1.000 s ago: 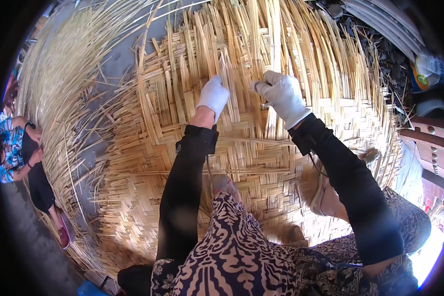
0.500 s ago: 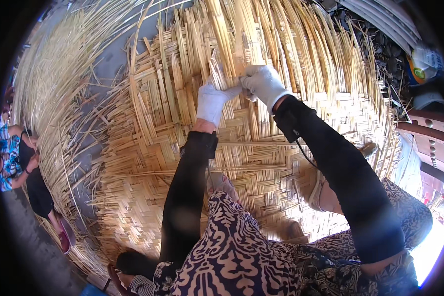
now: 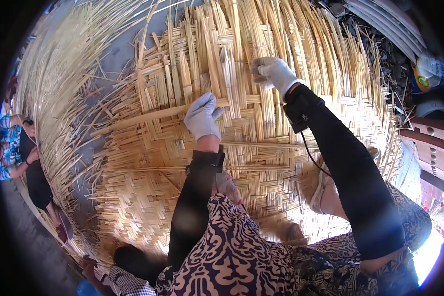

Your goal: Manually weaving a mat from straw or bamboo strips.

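A woven mat of split reed [image 3: 276, 182] lies spread beneath me, its loose upright strips [image 3: 301, 54] fanning out along the far side. My left hand [image 3: 202, 118], in a white glove, is closed around a long flat reed strip [image 3: 158, 114] that lies crosswise over the weave. Farther off and to the right, my right hand [image 3: 277, 75], also gloved, hovers over the upright strips with bent fingers slightly apart. Nothing shows in its grasp, though its palm side is hidden.
Loose reeds [image 3: 59, 74] are heaped at the left, beside another person [image 3: 19, 153] seated there. Someone in a checked sleeve [image 3: 128, 282] is at the lower left. Pale pipes [image 3: 389, 24], a plastic package [image 3: 428, 74] and a reddish slatted object [image 3: 429, 135] stand at the right.
My hands have moved apart: the left came nearer and left, the right shifted rightward. A crosswise reed strip now lies at my left hand. The person at lower left shows more.
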`<state>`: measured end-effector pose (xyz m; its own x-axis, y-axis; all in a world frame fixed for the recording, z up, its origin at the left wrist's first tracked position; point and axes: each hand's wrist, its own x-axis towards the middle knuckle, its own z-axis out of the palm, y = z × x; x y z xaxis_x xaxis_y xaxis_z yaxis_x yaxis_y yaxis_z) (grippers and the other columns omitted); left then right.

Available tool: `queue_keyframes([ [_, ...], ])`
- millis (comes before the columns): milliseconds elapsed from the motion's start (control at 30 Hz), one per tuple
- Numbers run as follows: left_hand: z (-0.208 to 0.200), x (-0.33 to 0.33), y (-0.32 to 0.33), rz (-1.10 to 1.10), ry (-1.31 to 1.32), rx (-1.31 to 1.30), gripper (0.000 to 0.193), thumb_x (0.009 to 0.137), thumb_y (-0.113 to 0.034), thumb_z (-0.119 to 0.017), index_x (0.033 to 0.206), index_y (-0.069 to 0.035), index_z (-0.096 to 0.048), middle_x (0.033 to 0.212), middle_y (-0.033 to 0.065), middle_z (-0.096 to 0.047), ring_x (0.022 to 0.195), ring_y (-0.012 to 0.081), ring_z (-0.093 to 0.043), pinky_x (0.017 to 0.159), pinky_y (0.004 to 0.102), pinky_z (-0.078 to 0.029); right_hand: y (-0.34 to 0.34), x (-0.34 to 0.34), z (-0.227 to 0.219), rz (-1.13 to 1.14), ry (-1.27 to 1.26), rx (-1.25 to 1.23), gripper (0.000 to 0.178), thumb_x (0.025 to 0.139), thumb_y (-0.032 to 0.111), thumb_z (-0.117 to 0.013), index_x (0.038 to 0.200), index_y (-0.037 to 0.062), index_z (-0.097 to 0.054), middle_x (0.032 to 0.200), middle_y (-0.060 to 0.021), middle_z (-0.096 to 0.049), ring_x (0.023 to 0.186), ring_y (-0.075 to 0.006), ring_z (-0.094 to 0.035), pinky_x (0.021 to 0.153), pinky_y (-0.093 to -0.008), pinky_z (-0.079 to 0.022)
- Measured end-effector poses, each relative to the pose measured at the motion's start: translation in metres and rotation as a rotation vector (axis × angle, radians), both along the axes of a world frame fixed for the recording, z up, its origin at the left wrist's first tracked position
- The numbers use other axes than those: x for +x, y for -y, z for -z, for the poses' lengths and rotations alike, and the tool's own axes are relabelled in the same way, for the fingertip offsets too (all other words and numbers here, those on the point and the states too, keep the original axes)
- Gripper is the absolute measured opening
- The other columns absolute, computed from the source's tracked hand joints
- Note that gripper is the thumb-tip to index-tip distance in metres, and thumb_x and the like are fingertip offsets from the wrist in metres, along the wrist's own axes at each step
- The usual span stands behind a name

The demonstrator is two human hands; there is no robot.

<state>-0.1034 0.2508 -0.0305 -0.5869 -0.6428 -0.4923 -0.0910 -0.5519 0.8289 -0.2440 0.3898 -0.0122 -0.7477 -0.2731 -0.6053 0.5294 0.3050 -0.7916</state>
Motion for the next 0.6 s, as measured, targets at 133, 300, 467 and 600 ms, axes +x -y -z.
queue_keyframes([
  [133,-0.013,0.004,-0.006,0.034,0.030,-0.007,0.019,0.074,0.004,-0.059,0.092,0.001,-0.060,0.088,0.0120,-0.060,0.078,0.0184,-0.059,0.060,0.0295,-0.052,0.009,-0.015,0.003,-0.299,-0.440,0.604,0.015,0.069,0.011,-0.056,0.080,0.0045,-0.063,0.070,-0.0148,-0.062,0.066,-0.0221,-0.063,0.065,-0.0295,-0.049],
  [300,-0.015,0.004,-0.008,0.044,0.019,-0.022,0.019,0.073,0.002,-0.060,0.091,0.001,-0.060,0.086,0.0099,-0.061,0.070,0.0159,-0.058,0.060,0.0281,-0.051,0.005,-0.021,-0.003,-0.178,-0.074,0.260,0.031,0.065,0.003,-0.063,0.095,-0.0009,-0.055,0.056,-0.0081,-0.053,0.042,-0.0129,-0.049,0.035,-0.0256,-0.037],
  [467,-0.013,0.010,0.005,0.044,0.086,-0.072,0.019,0.072,0.001,-0.062,0.091,0.000,-0.061,0.082,0.0080,-0.062,0.062,0.0142,-0.057,0.057,0.0245,-0.050,0.010,-0.018,-0.011,-0.384,0.049,0.204,0.011,0.065,0.002,-0.062,0.075,0.0027,-0.058,0.052,-0.0022,-0.047,0.042,-0.0081,-0.040,0.035,-0.0231,-0.032],
  [600,-0.005,0.004,0.001,0.029,0.060,-0.113,0.019,0.072,0.001,-0.063,0.091,0.000,-0.061,0.081,0.0077,-0.062,0.062,0.0129,-0.057,0.052,0.0229,-0.050,0.003,-0.005,0.011,-0.437,-0.321,0.192,0.012,0.060,0.005,-0.066,0.066,0.0061,-0.056,0.056,-0.0026,-0.054,0.049,-0.0103,-0.049,0.046,-0.0267,-0.041],
])
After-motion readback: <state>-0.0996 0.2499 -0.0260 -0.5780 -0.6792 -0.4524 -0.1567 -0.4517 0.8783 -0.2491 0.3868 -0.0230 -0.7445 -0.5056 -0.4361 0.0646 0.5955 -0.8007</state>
